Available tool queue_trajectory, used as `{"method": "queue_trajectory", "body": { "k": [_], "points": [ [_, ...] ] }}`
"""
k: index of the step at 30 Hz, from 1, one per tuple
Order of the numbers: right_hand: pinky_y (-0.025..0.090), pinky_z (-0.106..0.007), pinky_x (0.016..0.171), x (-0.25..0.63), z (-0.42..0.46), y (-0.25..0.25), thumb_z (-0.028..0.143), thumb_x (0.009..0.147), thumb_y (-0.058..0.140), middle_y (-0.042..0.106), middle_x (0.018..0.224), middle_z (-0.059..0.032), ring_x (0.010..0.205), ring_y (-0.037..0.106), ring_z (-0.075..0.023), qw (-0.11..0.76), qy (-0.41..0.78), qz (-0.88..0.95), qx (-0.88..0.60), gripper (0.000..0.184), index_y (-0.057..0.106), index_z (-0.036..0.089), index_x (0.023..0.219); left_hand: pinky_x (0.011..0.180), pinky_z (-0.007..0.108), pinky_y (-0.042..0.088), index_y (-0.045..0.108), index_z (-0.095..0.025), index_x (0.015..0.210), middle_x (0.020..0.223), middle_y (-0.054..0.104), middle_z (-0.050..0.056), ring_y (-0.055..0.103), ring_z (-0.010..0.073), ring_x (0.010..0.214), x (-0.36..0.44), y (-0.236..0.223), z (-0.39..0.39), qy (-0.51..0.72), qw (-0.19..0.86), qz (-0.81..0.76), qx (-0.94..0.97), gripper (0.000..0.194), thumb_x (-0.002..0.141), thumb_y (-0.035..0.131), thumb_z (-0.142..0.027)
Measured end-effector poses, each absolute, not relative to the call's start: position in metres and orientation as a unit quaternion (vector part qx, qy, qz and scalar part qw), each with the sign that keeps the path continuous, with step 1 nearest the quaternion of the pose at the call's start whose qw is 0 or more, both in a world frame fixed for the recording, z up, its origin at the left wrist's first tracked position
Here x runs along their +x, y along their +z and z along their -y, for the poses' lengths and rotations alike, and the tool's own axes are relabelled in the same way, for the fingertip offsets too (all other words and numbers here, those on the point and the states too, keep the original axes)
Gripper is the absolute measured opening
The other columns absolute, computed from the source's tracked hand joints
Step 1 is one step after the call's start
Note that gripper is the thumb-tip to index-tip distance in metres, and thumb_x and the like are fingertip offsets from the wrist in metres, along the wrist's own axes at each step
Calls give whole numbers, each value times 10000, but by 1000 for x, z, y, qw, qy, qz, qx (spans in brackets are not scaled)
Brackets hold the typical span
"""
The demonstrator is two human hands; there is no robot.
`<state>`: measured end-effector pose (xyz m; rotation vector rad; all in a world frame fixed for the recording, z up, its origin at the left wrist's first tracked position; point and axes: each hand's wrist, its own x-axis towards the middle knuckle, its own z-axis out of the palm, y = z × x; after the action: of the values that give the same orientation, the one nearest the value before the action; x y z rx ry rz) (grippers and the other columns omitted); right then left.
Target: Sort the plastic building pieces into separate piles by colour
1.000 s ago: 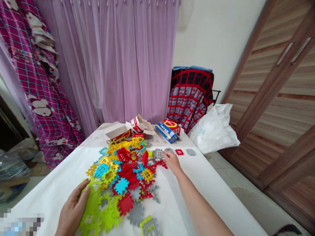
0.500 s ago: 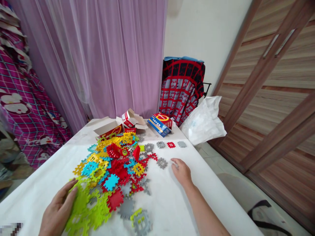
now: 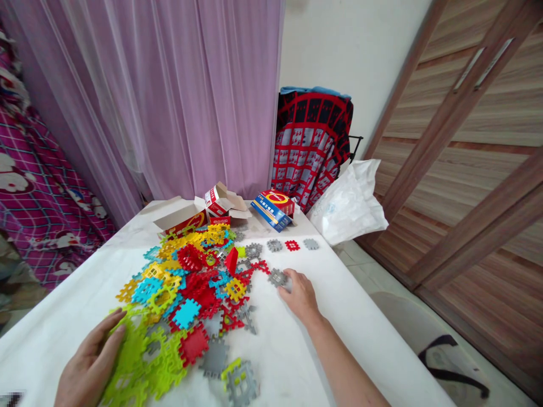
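A loose pile of plastic interlocking tiles in yellow, red, blue, green and grey spreads over the white table. My left hand (image 3: 91,362) rests at the pile's near left edge, fingers stretched out beside the green tiles (image 3: 131,345). My right hand (image 3: 300,297) is at a single grey tile (image 3: 277,277) right of the pile. Its thumb and forefinger are apart and meet the tile's right edge; a firm grip is not visible. Behind that tile lie a grey gear-edged tile (image 3: 274,245), a red window tile (image 3: 292,246) and a plain grey tile (image 3: 311,244) in a row.
Opened red-and-white cardboard boxes (image 3: 220,202) and a blue-and-red box (image 3: 274,209) stand at the table's far end. A white plastic bag (image 3: 350,203) hangs at the far right edge. Purple curtains (image 3: 203,102) lie beyond; a wooden wardrobe (image 3: 466,152) is on the right.
My right hand has moved left to the single grey tile, from a short gap away. My left hand stays by the green tiles. The view has shifted slightly.
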<state>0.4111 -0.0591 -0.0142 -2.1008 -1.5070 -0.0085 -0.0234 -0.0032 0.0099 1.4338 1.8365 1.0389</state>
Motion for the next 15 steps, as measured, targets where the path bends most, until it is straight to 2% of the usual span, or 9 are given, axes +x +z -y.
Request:
{"method": "queue_trajectory", "body": {
  "k": [5,12,15],
  "points": [
    [456,-314,899,422,60,-20,174,739,603,709,1089,-40,1035,624,-225,295,19,568,-768,411,623,241,1145,1200,482,274,640,-227,1146,1401,588,57,502,332,1329,-22,16,5,382,295,-693,535,579,706,522,-585],
    [466,-340,957,426,61,-23,177,743,600,697,1144,-59,1088,620,-234,321,46,560,-763,443,613,230,1183,1171,480,329,651,-264,1099,1352,625,11,537,312,1299,-16,22,8,383,269,-701,539,539,704,514,-604],
    [487,-338,949,436,61,-25,166,753,576,699,1130,-63,1053,639,-213,329,82,577,-744,478,593,209,1230,1177,468,326,650,-246,1105,1353,623,33,531,316,1305,-14,25,10,380,266,-700,543,559,704,503,-607]
  ]
}}
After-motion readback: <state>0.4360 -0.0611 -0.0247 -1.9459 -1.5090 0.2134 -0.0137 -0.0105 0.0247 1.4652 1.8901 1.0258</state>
